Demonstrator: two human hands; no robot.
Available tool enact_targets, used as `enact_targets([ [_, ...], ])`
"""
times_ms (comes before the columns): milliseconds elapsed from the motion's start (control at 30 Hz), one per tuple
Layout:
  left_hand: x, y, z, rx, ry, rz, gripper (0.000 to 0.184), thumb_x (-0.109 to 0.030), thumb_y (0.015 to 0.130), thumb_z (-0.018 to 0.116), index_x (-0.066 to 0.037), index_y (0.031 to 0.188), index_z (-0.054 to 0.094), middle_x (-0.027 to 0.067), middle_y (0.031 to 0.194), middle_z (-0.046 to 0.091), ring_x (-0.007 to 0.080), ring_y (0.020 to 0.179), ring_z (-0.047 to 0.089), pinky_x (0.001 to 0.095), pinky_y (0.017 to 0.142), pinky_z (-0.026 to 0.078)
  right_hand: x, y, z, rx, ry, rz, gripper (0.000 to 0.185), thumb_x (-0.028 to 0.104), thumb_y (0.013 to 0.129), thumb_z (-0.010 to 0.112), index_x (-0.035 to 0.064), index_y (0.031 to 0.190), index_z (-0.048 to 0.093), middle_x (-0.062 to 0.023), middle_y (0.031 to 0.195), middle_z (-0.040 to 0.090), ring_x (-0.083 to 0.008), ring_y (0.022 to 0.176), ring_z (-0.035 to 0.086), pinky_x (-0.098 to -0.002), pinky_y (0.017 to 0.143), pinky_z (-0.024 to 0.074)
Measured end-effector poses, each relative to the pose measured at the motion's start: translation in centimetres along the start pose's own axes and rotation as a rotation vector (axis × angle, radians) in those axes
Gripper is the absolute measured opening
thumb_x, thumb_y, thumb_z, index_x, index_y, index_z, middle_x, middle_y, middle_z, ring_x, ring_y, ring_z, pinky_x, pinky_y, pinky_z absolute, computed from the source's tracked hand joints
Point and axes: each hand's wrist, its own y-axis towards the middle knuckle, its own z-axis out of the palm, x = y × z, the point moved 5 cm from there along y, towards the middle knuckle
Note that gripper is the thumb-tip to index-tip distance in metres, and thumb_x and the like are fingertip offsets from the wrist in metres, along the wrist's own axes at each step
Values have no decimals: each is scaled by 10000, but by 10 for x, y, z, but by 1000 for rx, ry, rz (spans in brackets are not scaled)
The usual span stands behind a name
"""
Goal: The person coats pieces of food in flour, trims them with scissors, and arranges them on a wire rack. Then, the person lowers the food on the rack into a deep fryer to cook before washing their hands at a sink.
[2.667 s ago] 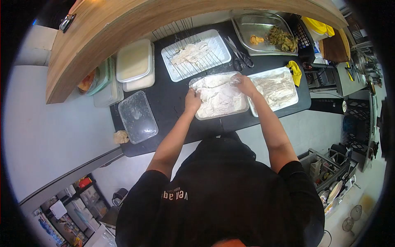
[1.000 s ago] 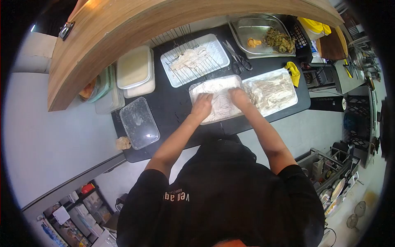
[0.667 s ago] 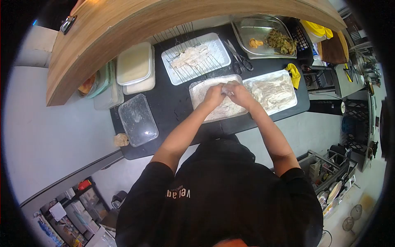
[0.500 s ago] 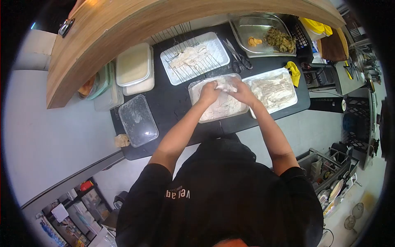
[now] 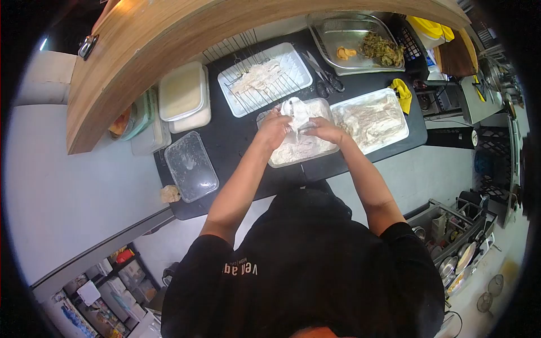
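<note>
A floppy piece of food coated in white flour (image 5: 296, 111) hangs above a clear tub of flour (image 5: 293, 155). Its top end curls over, and the coating hides what kind of food it is. My left hand (image 5: 274, 129) grips its left side. From the right, the fingers of my right hand (image 5: 327, 130) pinch its edge. Just right of the tub lies a white tray (image 5: 407, 132) filled with floured pieces laid flat. Behind the tub, a wire rack over a white tray (image 5: 224, 79) bears another floured piece (image 5: 256, 78).
Scissors (image 5: 321, 73) lie between the rack and a metal tray (image 5: 318, 36) holding greenish-brown food. A yellow cloth (image 5: 402, 96) sits at the right tray's corner. Lidded containers (image 5: 181, 90) and a floury plastic lid (image 5: 190, 166) occupy the left. A wooden shelf (image 5: 186, 39) overhangs the back.
The floured piece has come up out of the tub and now shows as a curled strip. My left hand has shifted slightly left and down, while my right hand stays close by.
</note>
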Motion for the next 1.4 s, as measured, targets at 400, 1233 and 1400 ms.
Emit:
enact_targets([
  [400, -19, -19, 21, -17, 45, 55, 330, 60, 786, 594, -38, 1088, 504, 53, 991, 591, 162, 864, 605, 282, 680, 503, 23, 4, 5, -26, 130, -87, 561, 129, 760, 680, -12, 1257, 462, -110, 1091, 618, -169, 994, 560, -289, 886, 427],
  [1233, -71, -48, 8, -234, 1217, 846, 180, 84, 722, 568, 23, 885, 614, 155, 902, 568, 320, 779, 595, 346, 673, 475, -30, 16, -43, -192, -272, -147, 415, 142, 721, 671, -10, 1100, 598, -193, 1033, 637, -256, 964, 612, -333, 850, 456],
  [1400, -69, -50, -14, -315, 1318, 834, 191, 113, 718, 542, 41, 866, 638, 176, 914, 571, 337, 806, 597, 359, 703, 476, -32, 17, -57, -176, -121, -62, 387, 157, 765, 675, -40, 1087, 594, -142, 1006, 646, -198, 917, 598, -307, 826, 458],
])
